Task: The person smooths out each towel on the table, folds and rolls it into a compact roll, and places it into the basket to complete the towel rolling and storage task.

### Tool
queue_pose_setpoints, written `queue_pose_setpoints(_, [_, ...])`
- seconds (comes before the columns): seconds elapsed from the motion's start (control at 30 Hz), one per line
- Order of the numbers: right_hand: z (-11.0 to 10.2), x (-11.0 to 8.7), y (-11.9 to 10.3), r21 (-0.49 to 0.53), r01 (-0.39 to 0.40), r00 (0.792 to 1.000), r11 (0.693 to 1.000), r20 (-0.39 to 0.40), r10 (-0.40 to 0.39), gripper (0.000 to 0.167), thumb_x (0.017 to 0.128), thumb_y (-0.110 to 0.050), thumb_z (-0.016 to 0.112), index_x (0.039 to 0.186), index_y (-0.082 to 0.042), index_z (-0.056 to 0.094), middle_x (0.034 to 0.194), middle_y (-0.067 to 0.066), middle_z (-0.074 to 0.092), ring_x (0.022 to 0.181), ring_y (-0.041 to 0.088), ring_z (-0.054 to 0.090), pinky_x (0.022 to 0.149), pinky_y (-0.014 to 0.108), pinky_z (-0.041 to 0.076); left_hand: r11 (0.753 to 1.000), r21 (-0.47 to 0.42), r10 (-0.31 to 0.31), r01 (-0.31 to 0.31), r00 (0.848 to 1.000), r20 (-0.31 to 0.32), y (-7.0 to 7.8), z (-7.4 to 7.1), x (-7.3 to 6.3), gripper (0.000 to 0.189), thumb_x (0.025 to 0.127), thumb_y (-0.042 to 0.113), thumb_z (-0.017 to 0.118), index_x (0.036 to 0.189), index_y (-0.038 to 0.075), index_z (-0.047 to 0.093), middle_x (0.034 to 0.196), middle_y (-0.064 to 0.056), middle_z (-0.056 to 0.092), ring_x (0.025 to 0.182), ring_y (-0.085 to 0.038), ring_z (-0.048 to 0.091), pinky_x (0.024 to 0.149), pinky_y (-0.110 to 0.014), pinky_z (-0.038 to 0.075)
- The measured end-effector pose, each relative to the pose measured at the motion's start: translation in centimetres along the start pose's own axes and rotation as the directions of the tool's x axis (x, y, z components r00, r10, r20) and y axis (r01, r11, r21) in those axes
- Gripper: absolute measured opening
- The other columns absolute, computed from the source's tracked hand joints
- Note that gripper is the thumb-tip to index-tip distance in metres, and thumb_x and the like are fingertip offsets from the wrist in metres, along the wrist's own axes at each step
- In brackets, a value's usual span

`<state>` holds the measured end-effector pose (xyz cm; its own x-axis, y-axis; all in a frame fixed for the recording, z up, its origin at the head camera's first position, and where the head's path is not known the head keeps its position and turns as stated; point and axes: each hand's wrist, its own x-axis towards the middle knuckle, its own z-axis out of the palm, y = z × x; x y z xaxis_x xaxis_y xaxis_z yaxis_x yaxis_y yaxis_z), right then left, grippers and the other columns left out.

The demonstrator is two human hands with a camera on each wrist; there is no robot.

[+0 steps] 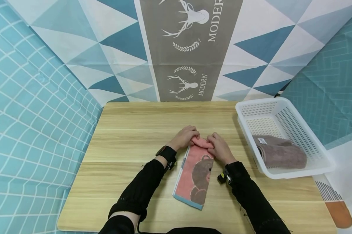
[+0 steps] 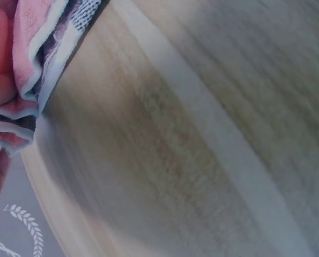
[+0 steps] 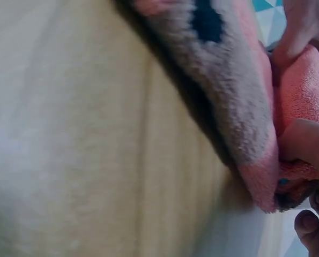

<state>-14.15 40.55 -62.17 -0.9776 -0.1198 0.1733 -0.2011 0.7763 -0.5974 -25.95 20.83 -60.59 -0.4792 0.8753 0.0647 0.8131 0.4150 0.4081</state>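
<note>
A pink towel [image 1: 185, 175] with a brown bear and a blue end band lies lengthwise on the wooden table, folded into a narrow strip. Its far end is rolled over into a short, thick roll. My left hand [image 1: 185, 137] grips the left end of that roll, and my right hand [image 1: 221, 150] pinches its right end. In the left wrist view, layered towel edges [image 2: 30, 69] show beside the fingers. Up close in the right wrist view, the thumb [image 3: 304, 142] presses against the pink roll [image 3: 304, 93], and the bear's plush fabric [image 3: 229, 80] slants away from it.
A white perforated basket [image 1: 313, 139] stands at the table's right side. Inside it lies a rolled grey-brown towel [image 1: 284, 156] with a white tag. The wooden table [image 1: 120, 156] meets a patterned cloth backdrop [image 1: 117, 42] at its far edge.
</note>
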Motion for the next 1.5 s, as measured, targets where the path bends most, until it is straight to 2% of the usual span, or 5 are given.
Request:
queue_pose_setpoints(0.6, [-0.1, -1.3, 0.2, 0.024, 0.069, 0.996, 0.997, 0.059, -0.070, 0.017, 0.085, -0.013, 0.078, 0.099, -0.016, 0.069, 0.096, -0.003, 0.054, 0.082, 0.014, 0.051, 0.074, 0.033, 0.045, 0.972, -0.232, -0.013, 0.033, 0.996, 0.086, -1.2, -1.2, -2.4, 0.023, 0.087, 0.044, 0.074, 0.090, 0.022, 0.080, 0.103, 0.006, 0.064, 0.100, -0.009, 0.057, 0.094, -0.027, 0.046])
queue_pose_setpoints(0.77, [-0.7, -1.7, 0.3, 0.124, 0.049, 0.990, 0.991, 0.126, -0.065, 0.009, 0.094, -0.028, 0.070, 0.101, -0.023, 0.073, 0.097, -0.007, 0.054, 0.082, 0.010, 0.050, 0.073, 0.029, 0.043, 0.966, -0.254, -0.011, 0.040, 0.993, 0.115, -1.4, -1.3, -2.7, 0.012, 0.090, 0.034, 0.074, 0.088, 0.023, 0.079, 0.105, 0.006, 0.064, 0.101, -0.009, 0.057, 0.093, -0.027, 0.046])
queue_pose_setpoints(1.07, [-1.6, -1.6, 0.5, 0.285, -0.088, 0.974, 0.954, 0.228, 0.022, 0.015, 0.094, -0.011, 0.068, 0.103, -0.016, 0.079, 0.096, 0.001, 0.057, 0.084, 0.013, 0.051, 0.073, 0.025, 0.043, 0.906, -0.403, -0.043, 0.127, 0.977, 0.210, -1.1, -2.4, -2.6, 0.007, 0.092, 0.014, 0.071, 0.093, 0.012, 0.078, 0.097, 0.002, 0.071, 0.082, -0.010, 0.060, 0.074, -0.024, 0.049])
queue_pose_setpoints(1.3, [-1.5, -1.2, -0.2, 0.222, -0.150, 0.962, 0.964, 0.258, 0.090, 0.033, 0.088, -0.019, 0.076, 0.118, -0.008, 0.065, 0.100, 0.008, 0.055, 0.087, 0.019, 0.051, 0.075, 0.031, 0.044, 0.917, -0.316, -0.163, 0.244, 0.951, 0.263, -0.1, -2.3, -2.3, 0.014, 0.088, 0.010, 0.075, 0.094, 0.009, 0.063, 0.091, -0.002, 0.062, 0.076, -0.014, 0.052, 0.071, -0.025, 0.044])
queue_pose_setpoints(1.5, [-1.5, -0.7, -0.1, 0.112, -0.167, 0.950, 0.980, 0.285, 0.130, 0.048, 0.089, -0.018, 0.076, 0.131, 0.001, 0.061, 0.121, 0.019, 0.053, 0.108, 0.032, 0.051, 0.089, 0.044, 0.043, 0.940, -0.156, -0.245, 0.303, 0.919, 0.309, 0.9, -2.3, -1.5, 0.032, 0.090, 0.008, 0.072, 0.120, 0.005, 0.062, 0.103, -0.006, 0.062, 0.088, -0.017, 0.053, 0.080, -0.029, 0.045])
